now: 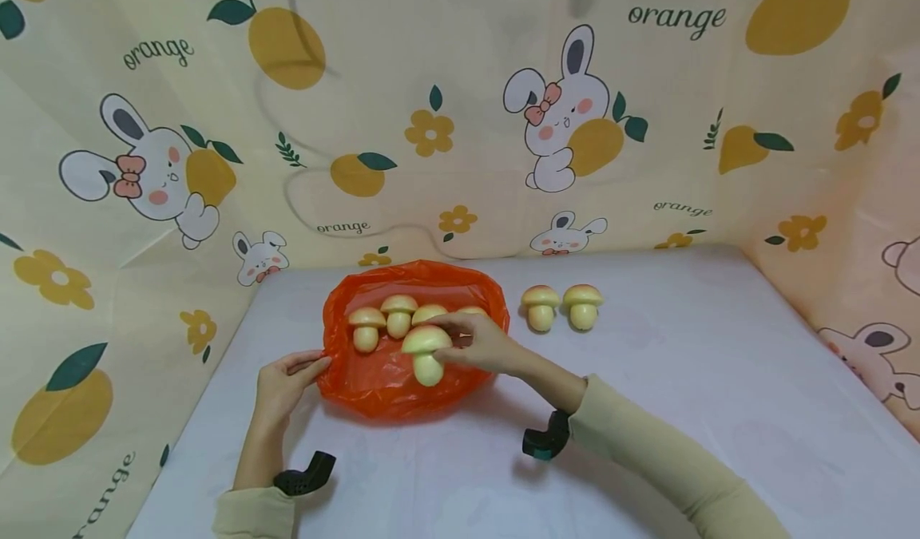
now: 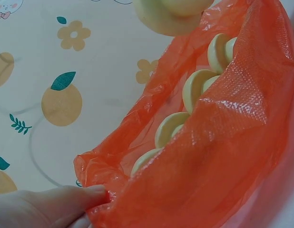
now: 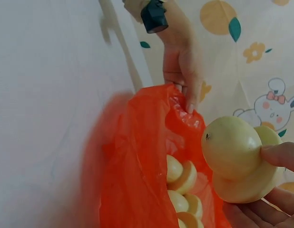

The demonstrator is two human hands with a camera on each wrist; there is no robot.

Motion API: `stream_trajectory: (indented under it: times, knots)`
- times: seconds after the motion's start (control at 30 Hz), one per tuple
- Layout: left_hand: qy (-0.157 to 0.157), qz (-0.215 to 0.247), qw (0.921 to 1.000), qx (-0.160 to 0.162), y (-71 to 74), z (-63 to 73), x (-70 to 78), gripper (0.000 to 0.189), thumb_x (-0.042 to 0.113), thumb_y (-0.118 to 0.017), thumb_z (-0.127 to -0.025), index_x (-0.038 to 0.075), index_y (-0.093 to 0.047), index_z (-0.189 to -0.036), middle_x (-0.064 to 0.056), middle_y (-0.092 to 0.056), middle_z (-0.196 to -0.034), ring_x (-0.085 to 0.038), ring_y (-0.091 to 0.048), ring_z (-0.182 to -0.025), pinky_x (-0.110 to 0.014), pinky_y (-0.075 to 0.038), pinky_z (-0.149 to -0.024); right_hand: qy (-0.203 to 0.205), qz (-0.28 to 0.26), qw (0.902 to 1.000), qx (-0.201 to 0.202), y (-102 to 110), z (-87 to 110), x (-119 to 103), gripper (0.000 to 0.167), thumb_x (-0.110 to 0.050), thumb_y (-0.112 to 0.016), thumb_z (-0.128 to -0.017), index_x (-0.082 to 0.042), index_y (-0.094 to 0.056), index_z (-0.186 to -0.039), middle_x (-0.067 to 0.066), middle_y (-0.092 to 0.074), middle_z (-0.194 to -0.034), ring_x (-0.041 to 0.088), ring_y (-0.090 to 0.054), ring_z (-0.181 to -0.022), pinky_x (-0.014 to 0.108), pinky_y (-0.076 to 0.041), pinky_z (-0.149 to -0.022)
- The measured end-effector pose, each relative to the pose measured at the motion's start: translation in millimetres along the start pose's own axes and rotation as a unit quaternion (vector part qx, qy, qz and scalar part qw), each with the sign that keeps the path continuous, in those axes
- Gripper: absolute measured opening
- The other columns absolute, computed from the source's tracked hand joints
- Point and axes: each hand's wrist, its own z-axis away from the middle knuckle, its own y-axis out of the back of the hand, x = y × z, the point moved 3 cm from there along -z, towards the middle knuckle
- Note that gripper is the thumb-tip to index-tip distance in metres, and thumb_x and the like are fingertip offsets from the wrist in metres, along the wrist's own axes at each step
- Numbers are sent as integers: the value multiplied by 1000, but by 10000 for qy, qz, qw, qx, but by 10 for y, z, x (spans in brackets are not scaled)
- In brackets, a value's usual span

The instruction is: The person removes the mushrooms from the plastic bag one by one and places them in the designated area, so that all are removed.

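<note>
The right hand [image 1: 480, 343], near the middle of the head view, has its thumb and fingers curled around a pale yellow, mushroom-shaped piece with a smooth, rounded cap and thick stem [image 1: 429, 357]. That held piece is over the opening of a translucent orange-red plastic bag [image 1: 402, 405], its stem pointing toward the bottom of the frame. The left hand [image 1: 283, 385], at centre left, pinches the bag's left edge between thumb and fingers.

Inside the bag, four similar yellow mushrooms [image 1: 366, 329] stand in a row across its upper part; the rightmost is partly hidden behind the right hand. Right of the bag, two more pale yellow mushrooms with reddish-topped caps [image 1: 583, 307] stand side by side on the white-covered table [image 1: 410, 483].

A cream backdrop printed with white rabbits and oranges [image 1: 460, 44] fills the upper frame. Black wrist cameras [image 1: 546, 437] appear at lower left and lower centre-right, beside light beige sleeves [image 1: 647, 451].
</note>
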Motion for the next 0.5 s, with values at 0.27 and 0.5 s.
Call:
stream_trajectory:
  times: [0.27,0.5]
  knots:
    - [41,-93,9999,10,2,3,0,49,31,-70,-88,-3,-62,-123,12,-74,-89,10,-62,-72,-7,-53,-72,59,-245,9997,16,68,86,-36,50,-12,-67,-88,0,-52,-135,19,-58,-133,32,-58,-120,41,-53,-100]
    - [46,-67,10000,4,-8,-17,-14,48,30,-70,-88,-3,-62,-122,15,-73,-86,10,-63,-73,-7,-53,-73,155,-364,9992,55,138,160,-4,50,-9,-68,-87,0,-53,-133,20,-59,-132,33,-58,-122,38,-54,-100]
